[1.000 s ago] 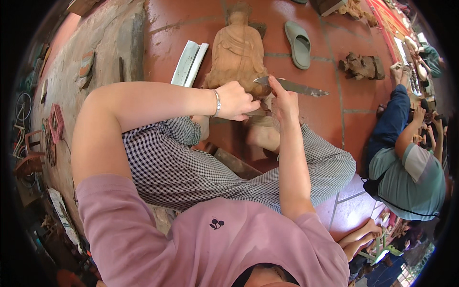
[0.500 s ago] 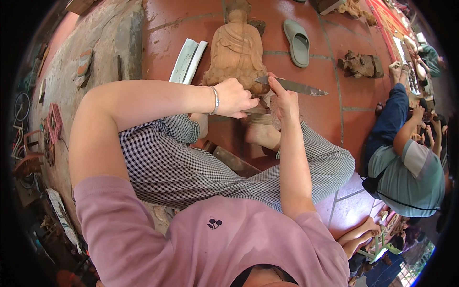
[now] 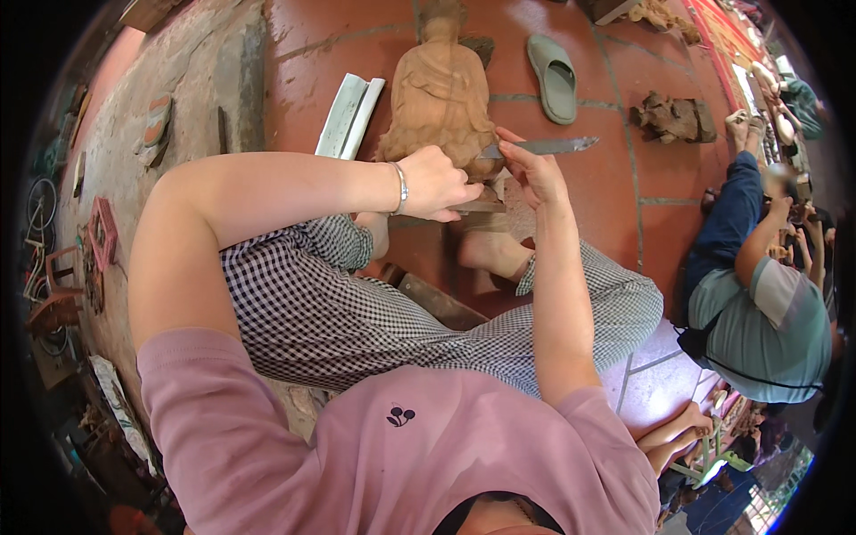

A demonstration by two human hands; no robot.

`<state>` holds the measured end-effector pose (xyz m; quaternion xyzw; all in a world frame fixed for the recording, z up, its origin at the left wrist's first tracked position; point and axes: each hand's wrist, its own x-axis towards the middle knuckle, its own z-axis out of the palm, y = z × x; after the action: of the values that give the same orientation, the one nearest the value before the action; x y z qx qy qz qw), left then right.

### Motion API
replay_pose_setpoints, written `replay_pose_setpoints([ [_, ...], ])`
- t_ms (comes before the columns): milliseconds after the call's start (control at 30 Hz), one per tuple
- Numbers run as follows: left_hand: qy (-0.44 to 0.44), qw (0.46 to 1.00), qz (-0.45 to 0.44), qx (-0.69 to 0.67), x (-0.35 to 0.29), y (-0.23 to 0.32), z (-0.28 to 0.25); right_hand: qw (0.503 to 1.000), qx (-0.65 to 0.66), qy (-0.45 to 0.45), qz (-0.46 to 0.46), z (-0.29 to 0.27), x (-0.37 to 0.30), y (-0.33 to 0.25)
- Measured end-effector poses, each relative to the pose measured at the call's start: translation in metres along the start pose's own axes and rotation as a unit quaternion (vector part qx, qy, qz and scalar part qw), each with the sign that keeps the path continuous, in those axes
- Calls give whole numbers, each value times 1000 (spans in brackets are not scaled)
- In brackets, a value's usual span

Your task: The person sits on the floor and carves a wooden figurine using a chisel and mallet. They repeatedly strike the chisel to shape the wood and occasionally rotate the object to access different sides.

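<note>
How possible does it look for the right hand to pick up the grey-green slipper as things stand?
Probably not: the right hand holds the knife, which also lies between it and the slipper in this view.

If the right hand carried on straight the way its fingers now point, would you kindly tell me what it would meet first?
Most likely the carved figure: the right hand, holding the knife, points up and left toward its lower part, though depth is hard to judge here.

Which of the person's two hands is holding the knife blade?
The right hand, gripping the knife blade; the left hand, with the silver bracelet, is at the near end of the carved statue.
</note>
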<state>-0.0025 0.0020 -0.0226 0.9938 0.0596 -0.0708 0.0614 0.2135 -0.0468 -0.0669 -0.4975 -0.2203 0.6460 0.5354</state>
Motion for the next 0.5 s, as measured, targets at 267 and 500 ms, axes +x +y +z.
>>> replay_pose_setpoints([
  [267, 5, 1000, 2, -14, -1, -1, 1, 999, -31, 35, -7, 13, 2, -1],
  [500, -29, 1000, 0, -1, -2, 0, -7, 1000, -21, 10, 2, 7, 4, -1],
])
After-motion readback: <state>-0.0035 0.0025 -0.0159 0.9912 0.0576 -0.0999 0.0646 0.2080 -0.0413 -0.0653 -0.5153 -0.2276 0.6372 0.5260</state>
